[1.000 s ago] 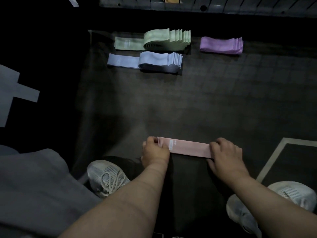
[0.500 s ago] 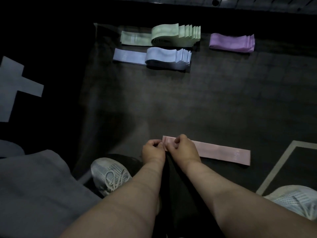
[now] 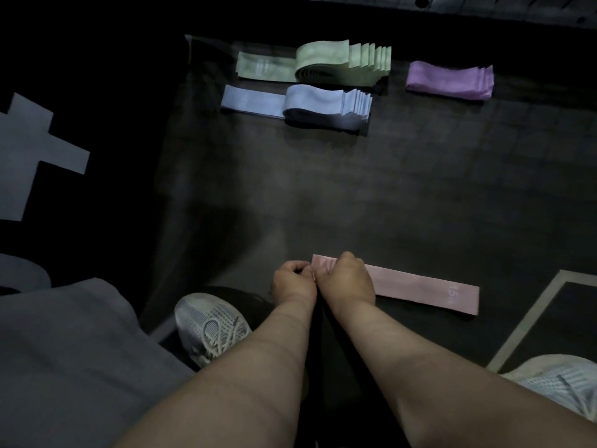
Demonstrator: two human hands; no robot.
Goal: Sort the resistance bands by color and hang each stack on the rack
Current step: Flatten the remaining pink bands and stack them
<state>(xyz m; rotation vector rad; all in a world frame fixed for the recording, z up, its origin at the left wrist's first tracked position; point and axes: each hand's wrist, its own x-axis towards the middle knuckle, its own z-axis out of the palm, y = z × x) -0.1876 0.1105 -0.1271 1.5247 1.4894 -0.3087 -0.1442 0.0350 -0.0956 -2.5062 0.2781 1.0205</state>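
Note:
A stack of pink resistance bands [image 3: 423, 289] lies flat on the dark floor mat [image 3: 323, 195] close in front of me. My left hand [image 3: 292, 281] and my right hand [image 3: 347, 279] sit side by side at its left end, fingers curled, pinching the band ends there. At the far side of the mat lie a green stack [image 3: 326, 61], a pale blue stack [image 3: 310, 105] and a purple stack [image 3: 450, 79], each folded on itself.
My two white sneakers [image 3: 210, 324] [image 3: 562, 383] stand at the near edge of the mat. A grey cloth [image 3: 64, 360] lies at the lower left. A pale floor line [image 3: 529, 321] runs at the right. A dark frame [image 3: 452, 1] crosses the top edge.
My right hand slid from the right end of the pink stack to its left end, next to my left hand. The right end of the pink bands now lies uncovered.

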